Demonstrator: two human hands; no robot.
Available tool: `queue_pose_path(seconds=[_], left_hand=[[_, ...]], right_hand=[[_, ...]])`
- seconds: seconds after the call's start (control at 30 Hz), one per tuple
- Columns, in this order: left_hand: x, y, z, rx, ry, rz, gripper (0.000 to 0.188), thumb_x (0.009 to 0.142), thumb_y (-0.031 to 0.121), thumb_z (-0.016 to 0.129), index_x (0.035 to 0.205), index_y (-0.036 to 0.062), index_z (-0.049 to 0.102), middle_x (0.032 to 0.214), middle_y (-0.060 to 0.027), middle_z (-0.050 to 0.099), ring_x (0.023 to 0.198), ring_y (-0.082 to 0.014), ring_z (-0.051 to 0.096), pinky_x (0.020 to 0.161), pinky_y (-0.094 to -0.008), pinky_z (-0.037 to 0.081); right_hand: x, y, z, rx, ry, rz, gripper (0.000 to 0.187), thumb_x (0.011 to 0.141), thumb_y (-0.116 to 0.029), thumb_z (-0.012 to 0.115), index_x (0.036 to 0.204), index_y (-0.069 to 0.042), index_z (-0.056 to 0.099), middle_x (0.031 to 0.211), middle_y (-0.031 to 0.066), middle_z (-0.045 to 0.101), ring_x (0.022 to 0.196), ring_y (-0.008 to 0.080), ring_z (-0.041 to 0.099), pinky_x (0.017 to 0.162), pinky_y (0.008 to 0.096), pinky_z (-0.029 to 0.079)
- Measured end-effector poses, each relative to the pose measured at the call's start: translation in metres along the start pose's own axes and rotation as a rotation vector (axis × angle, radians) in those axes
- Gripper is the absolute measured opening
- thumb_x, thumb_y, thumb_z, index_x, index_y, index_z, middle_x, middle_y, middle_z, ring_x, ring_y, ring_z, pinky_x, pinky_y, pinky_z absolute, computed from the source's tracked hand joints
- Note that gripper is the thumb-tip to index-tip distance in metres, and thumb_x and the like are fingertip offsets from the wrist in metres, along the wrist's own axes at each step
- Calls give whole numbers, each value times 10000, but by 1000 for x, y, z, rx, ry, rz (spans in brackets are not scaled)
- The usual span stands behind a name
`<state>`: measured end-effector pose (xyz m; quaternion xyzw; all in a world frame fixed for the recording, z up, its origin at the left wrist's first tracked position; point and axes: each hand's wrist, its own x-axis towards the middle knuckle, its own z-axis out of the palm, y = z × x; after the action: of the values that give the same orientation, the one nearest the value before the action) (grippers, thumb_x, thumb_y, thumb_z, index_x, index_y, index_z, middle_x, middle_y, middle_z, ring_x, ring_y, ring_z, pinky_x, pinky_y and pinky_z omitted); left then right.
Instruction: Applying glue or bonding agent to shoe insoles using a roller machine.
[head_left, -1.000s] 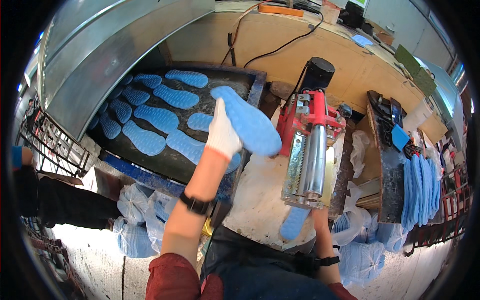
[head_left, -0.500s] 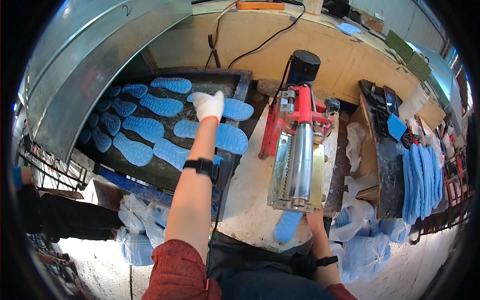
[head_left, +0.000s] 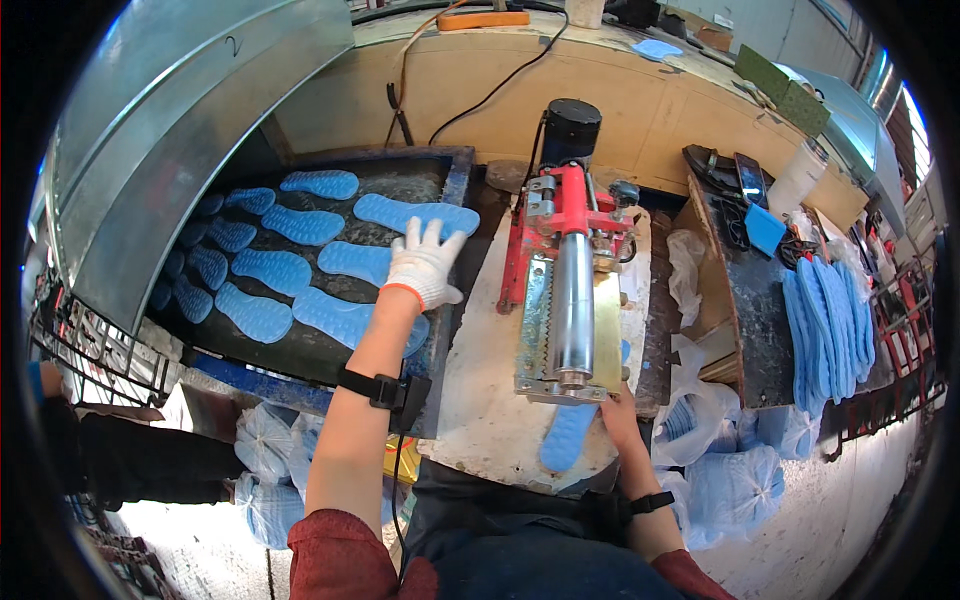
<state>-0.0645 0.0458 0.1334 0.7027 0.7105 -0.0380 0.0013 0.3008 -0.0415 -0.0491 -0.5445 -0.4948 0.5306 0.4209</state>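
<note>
My left hand [head_left: 423, 268], in a white knit glove with an orange cuff, is open, fingers spread flat over the right part of a blue shoe sole [head_left: 352, 262] on the dark bed. Its fingertips reach the lower edge of another blue sole [head_left: 405, 212] just beyond. My bare right hand [head_left: 618, 418] is at the front of a red machine with a steel roller [head_left: 575, 310]. It is beside a blue sole [head_left: 568, 437] that sticks out from under the roller's front end. The machine hides part of its fingers, so its grip is unclear.
More blue soles [head_left: 303, 225] lie in rows on the bed, partly under a sheet-metal hood [head_left: 190, 150]. To the right, a stack of blue soles [head_left: 825, 325] hangs over a dark side table [head_left: 725, 290]. Plastic bags of soles [head_left: 735, 495] sit below. Another person's dark-clothed leg [head_left: 150, 445] is at left.
My left hand has come nearer from the far sole to the one below it, its fingers now spread. My right hand stays by the machine's front. The whole view has shifted slightly.
</note>
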Motion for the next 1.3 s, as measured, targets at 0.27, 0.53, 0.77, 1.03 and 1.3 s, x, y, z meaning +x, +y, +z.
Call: queue_pose_path(seconds=[0.27, 0.53, 0.77, 1.03, 1.3], left_hand=[[39, 13, 13, 87, 69, 131, 606, 863, 626, 552, 1274, 194, 659, 1514, -152, 380, 1451, -407, 210, 1068, -606, 289], [50, -15, 19, -93, 59, 14, 638, 910, 641, 494, 1364, 202, 587, 1593, -181, 266, 1483, -437, 122, 1141, -620, 216], [-7, 19, -2, -1232, 309, 105, 638, 1002, 539, 425, 1481, 118, 425, 1580, -170, 300, 1472, -364, 245, 1181, -469, 239], [-62, 85, -36, -1987, 341, 275, 710, 1054, 494, 297, 1577, 54, 106, 1641, -148, 130, 1520, -285, 123, 1229, -411, 144], [-44, 95, -5, -1510, 606, 405, 558, 1060, 305, 349, 1527, 22, 236, 1374, -153, 398, 1199, -229, 408, 1093, -356, 325]], right_hand=[[3, 1, -5, 240, 25, 100, 340, 958, -56, 552, 1295, -77, 522, 1057, 21, 624, 887, 101, 577, 742, 263, 470], [-3, -72, -44, -71, 271, -400, 423, 979, -52, 525, 1399, -71, 487, 1195, 93, 581, 1050, 206, 554, 927, 320, 443], [9, -155, -37, -792, 324, -770, 562, 830, 92, 539, 1262, -246, 662, 1067, 153, 562, 967, 323, 571, 826, 379, 485], [8, -192, -5, -909, 177, -971, 587, 727, 113, 600, 1265, -117, 646, 1098, 152, 571, 991, 336, 584, 869, 392, 485], [14, -151, -24, -858, 293, -812, 669, 746, 76, 645, 1383, -88, 523, 1152, 181, 565, 1066, 361, 547, 905, 418, 461]])
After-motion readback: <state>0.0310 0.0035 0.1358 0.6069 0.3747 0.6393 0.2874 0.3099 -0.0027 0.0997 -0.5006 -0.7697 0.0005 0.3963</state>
